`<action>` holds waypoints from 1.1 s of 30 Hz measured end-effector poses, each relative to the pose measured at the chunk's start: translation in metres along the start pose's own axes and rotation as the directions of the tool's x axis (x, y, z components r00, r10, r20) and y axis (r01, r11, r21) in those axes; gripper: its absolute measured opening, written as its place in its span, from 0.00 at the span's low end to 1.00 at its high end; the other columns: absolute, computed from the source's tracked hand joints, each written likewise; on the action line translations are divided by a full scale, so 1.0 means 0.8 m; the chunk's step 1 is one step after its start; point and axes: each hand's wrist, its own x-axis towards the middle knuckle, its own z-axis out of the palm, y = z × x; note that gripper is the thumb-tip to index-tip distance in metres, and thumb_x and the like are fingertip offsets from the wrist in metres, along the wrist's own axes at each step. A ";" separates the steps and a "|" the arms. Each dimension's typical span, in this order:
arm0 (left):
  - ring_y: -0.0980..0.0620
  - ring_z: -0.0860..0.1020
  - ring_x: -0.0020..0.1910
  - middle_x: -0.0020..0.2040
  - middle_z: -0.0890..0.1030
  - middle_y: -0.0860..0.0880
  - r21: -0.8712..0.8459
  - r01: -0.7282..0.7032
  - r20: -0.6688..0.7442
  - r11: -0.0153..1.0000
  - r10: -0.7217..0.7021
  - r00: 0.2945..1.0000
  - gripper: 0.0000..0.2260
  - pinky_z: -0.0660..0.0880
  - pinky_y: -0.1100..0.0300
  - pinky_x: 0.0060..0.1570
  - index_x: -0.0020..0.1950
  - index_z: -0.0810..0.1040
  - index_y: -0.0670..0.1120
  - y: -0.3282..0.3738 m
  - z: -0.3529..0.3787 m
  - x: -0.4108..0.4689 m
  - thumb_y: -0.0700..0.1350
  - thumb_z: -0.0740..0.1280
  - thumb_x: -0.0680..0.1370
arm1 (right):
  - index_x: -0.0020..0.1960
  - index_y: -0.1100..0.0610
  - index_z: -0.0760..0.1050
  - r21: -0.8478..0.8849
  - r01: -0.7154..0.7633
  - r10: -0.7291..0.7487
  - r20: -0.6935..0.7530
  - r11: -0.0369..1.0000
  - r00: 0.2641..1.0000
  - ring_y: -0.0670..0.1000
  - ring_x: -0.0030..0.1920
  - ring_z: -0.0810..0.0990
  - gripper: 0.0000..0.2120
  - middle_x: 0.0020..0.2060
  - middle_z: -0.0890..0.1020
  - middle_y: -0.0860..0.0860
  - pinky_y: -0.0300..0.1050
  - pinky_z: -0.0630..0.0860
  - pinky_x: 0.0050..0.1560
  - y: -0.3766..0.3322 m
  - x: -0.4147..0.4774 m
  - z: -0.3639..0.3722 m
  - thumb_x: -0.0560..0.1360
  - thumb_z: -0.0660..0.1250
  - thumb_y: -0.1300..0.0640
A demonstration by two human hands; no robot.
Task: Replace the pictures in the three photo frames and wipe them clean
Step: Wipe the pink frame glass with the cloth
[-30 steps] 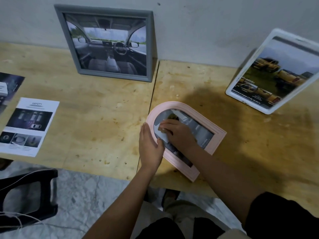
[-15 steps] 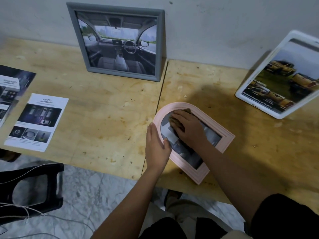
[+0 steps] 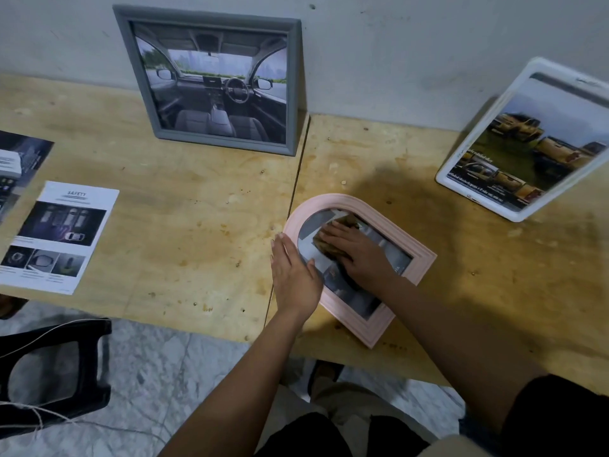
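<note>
A pink arched photo frame (image 3: 420, 263) lies flat near the wooden table's front edge, a grey picture behind its glass. My right hand (image 3: 357, 252) presses a brownish cloth (image 3: 333, 244) flat on the glass with straight fingers. My left hand (image 3: 291, 272) rests flat on the frame's left side, fingers straight. A grey frame (image 3: 217, 82) with a car-interior picture leans on the wall at the back. A white frame (image 3: 527, 143) showing yellow trucks leans at the right.
Two loose printed sheets lie at the table's left: a "SAFETY" page (image 3: 59, 237) and a dark page (image 3: 18, 163) at the edge. A black plastic stool (image 3: 56, 371) with string stands on the marble floor below. The table (image 3: 184, 225) has a seam down its middle.
My right hand and the cloth have slid up the glass toward the arched top, with fingers now flatter. The left hand stays on the frame's left side. The view shifted slightly.
</note>
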 end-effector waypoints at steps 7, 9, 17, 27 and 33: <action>0.46 0.41 0.77 0.77 0.42 0.42 -0.018 0.005 0.002 1.000 -0.005 1.000 0.29 0.41 0.56 0.73 0.76 0.41 0.39 -0.001 0.001 0.002 0.46 0.53 0.82 | 0.60 0.54 0.78 0.110 -0.080 0.063 0.150 0.991 0.987 0.46 0.65 0.72 0.14 0.62 0.78 0.50 0.48 0.69 0.66 0.001 -0.036 -0.026 0.76 0.62 0.61; 0.46 0.42 0.77 0.78 0.42 0.42 -0.014 0.013 0.003 1.000 -0.012 1.000 0.29 0.41 0.55 0.73 0.76 0.41 0.39 -0.001 0.002 0.003 0.46 0.53 0.82 | 0.62 0.50 0.77 0.086 -0.183 0.160 0.222 0.979 0.962 0.50 0.64 0.74 0.14 0.62 0.78 0.49 0.50 0.71 0.64 0.002 -0.042 -0.033 0.77 0.62 0.57; 0.47 0.43 0.77 0.78 0.43 0.42 -0.029 0.023 -0.008 0.999 -0.023 1.000 0.30 0.42 0.55 0.74 0.77 0.42 0.39 -0.001 0.003 0.003 0.46 0.54 0.81 | 0.53 0.54 0.82 -0.003 -0.217 0.208 0.292 0.976 0.933 0.53 0.45 0.80 0.18 0.46 0.84 0.54 0.51 0.75 0.47 -0.003 -0.068 -0.064 0.71 0.58 0.49; 0.47 0.44 0.77 0.78 0.44 0.44 -0.056 -0.011 -0.013 0.998 0.010 1.000 0.29 0.43 0.55 0.74 0.77 0.43 0.42 -0.007 0.004 0.002 0.48 0.54 0.82 | 0.49 0.57 0.81 -0.161 -0.463 0.490 0.230 0.871 0.841 0.52 0.44 0.75 0.13 0.43 0.80 0.53 0.45 0.69 0.44 -0.006 -0.058 -0.115 0.77 0.59 0.54; 0.46 0.44 0.77 0.78 0.45 0.43 -0.057 -0.025 -0.008 0.998 0.024 1.000 0.29 0.43 0.54 0.74 0.77 0.43 0.41 -0.008 0.005 0.002 0.47 0.53 0.82 | 0.48 0.59 0.78 0.401 -0.583 0.689 -0.199 0.707 0.697 0.52 0.46 0.72 0.10 0.45 0.76 0.55 0.42 0.65 0.45 -0.017 -0.032 -0.129 0.79 0.58 0.59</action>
